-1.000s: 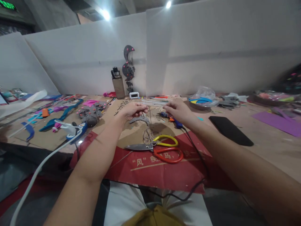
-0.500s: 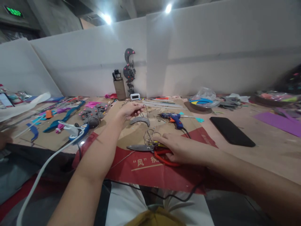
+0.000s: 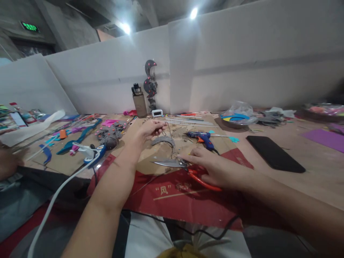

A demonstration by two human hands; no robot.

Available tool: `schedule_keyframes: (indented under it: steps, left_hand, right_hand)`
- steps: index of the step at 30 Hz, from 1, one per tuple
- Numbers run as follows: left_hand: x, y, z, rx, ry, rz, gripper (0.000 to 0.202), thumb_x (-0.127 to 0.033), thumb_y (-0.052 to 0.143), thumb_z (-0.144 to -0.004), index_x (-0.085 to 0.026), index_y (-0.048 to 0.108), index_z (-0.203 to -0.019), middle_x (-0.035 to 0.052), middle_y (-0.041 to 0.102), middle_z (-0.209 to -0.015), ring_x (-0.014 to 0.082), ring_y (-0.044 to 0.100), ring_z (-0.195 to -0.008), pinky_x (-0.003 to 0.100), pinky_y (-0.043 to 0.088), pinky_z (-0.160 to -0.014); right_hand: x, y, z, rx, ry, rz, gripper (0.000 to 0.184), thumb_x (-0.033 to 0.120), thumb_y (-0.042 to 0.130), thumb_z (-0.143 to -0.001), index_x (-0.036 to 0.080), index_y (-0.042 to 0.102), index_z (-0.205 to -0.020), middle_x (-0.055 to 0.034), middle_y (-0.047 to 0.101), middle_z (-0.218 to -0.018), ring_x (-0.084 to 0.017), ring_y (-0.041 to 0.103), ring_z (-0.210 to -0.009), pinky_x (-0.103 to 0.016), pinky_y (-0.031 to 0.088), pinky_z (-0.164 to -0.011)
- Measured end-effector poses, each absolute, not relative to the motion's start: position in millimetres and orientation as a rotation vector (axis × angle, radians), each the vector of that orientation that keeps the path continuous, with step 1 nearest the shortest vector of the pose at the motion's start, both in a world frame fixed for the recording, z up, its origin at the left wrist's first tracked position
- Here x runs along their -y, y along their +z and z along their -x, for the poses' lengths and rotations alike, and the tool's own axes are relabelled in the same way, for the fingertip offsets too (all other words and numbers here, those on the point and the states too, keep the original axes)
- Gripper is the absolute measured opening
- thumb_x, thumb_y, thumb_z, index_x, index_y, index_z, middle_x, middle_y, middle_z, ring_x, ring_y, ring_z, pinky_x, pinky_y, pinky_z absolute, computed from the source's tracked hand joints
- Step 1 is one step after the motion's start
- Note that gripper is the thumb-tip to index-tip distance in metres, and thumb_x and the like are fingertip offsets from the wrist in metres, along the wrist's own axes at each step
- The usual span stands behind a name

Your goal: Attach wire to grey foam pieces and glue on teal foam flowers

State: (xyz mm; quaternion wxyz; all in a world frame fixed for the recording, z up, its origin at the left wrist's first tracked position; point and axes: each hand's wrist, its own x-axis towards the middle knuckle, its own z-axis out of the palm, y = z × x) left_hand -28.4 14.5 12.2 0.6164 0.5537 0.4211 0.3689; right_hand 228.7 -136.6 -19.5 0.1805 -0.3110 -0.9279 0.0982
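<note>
My left hand [image 3: 154, 129] is closed in a pinch on a thin grey-brown cord [image 3: 168, 126], which hangs in a loop from the fingertips. Under it, a grey crescent-shaped piece [image 3: 163, 140] lies on the brown cardboard. My right hand [image 3: 205, 161] grips the red-handled scissors [image 3: 204, 182], with the metal blades pointing left. Loose cord lies by the right fingertips and the scissor pivot, partly hidden. Just beyond that hand rests a blue hot glue gun [image 3: 202, 138].
A black phone [image 3: 274, 153] lies at right. Behind stand a bottle [image 3: 139, 104] and a small white clock-like device [image 3: 157, 113]. At left are a power strip [image 3: 98, 154] with a white cable and grey yarn pieces [image 3: 111, 133]. Another person's hand [image 3: 9, 161] shows at far left.
The scissors have shifted slightly right and tilted under my right hand, and the cord coils beside them show less. My left hand keeps its pinch on the cord. The camera view has shifted a little.
</note>
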Motion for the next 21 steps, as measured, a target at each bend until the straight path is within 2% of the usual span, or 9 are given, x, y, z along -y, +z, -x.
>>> schedule_keyframes:
  steps: [3, 6, 9, 12, 14, 17, 21]
  left_hand:
    - [-16, 12, 29, -0.962, 0.830, -1.297, 0.010, -0.018, 0.064, -0.085, -0.008, 0.066, -0.085, 0.0002, 0.059, -0.061, 0.0009, 0.049, -0.044, 0.010, 0.034, -0.040]
    - [-16, 12, 28, -0.972, 0.813, -1.311, 0.012, -0.020, 0.067, -0.083, -0.008, 0.067, -0.084, 0.0005, 0.060, -0.062, 0.0009, 0.048, -0.044, 0.011, 0.035, -0.041]
    - [-14, 13, 27, -0.974, 0.815, -1.319, 0.012, -0.020, 0.068, -0.083, -0.008, 0.066, -0.081, -0.0002, 0.059, -0.061, 0.0006, 0.047, -0.043, 0.011, 0.035, -0.041]
    - [-12, 14, 27, -0.968, 0.813, -1.328, 0.011, -0.019, 0.066, -0.084, -0.008, 0.066, -0.080, -0.0004, 0.059, -0.062, 0.0004, 0.048, -0.044, 0.011, 0.035, -0.041]
    - [-12, 14, 27, -0.971, 0.819, -1.319, 0.010, -0.018, 0.065, -0.084, -0.009, 0.065, -0.079, -0.0001, 0.060, -0.062, 0.0004, 0.048, -0.044, 0.010, 0.035, -0.041]
    - [-14, 13, 26, -0.980, 0.841, -1.305, 0.010, -0.016, 0.063, -0.085, -0.009, 0.065, -0.078, -0.0016, 0.057, -0.057, 0.0006, 0.046, -0.041, 0.011, 0.034, -0.040]
    - [-14, 12, 24, -1.002, 0.857, -1.302, 0.010, -0.016, 0.062, -0.086, -0.009, 0.066, -0.079, -0.0024, 0.055, -0.055, 0.0007, 0.046, -0.041, 0.010, 0.032, -0.039]
  right_hand:
    - [144, -11, -229, 2.522, 0.427, 0.873, 0.077, 0.010, 0.055, -0.078, 0.029, 0.032, -0.149, -0.0111, 0.055, -0.128, -0.024, 0.054, -0.117, -0.039, 0.046, -0.098]
    - [147, -3, -226, 2.365, 0.622, 0.868, 0.067, 0.020, 0.058, -0.083, 0.028, 0.037, -0.146, -0.0105, 0.054, -0.136, -0.026, 0.053, -0.123, -0.040, 0.046, -0.100]
    - [142, -3, -224, 2.126, 0.851, 0.916, 0.059, 0.028, 0.057, -0.085, 0.025, 0.043, -0.142, -0.0103, 0.064, -0.117, -0.024, 0.064, -0.101, -0.037, 0.054, -0.086]
    - [134, -10, -225, 1.952, 1.148, 0.915, 0.056, 0.033, 0.053, -0.087, 0.026, 0.039, -0.141, -0.0064, 0.066, -0.099, -0.018, 0.066, -0.075, -0.032, 0.057, -0.066]
    - [131, -14, -226, 1.920, 1.319, 0.861, 0.053, 0.037, 0.052, -0.089, 0.025, 0.040, -0.139, -0.0056, 0.065, -0.096, -0.017, 0.065, -0.070, -0.030, 0.056, -0.061]
    - [134, -14, -226, 1.950, 1.347, 0.851, 0.047, 0.038, 0.055, -0.088, 0.024, 0.046, -0.132, -0.0056, 0.065, -0.098, -0.016, 0.064, -0.072, -0.029, 0.055, -0.063]
    - [133, -15, -222, 1.958, 1.292, 0.942, 0.024, 0.036, 0.054, -0.087, 0.021, 0.058, -0.106, -0.0035, 0.065, -0.085, -0.016, 0.063, -0.066, -0.027, 0.052, -0.056]
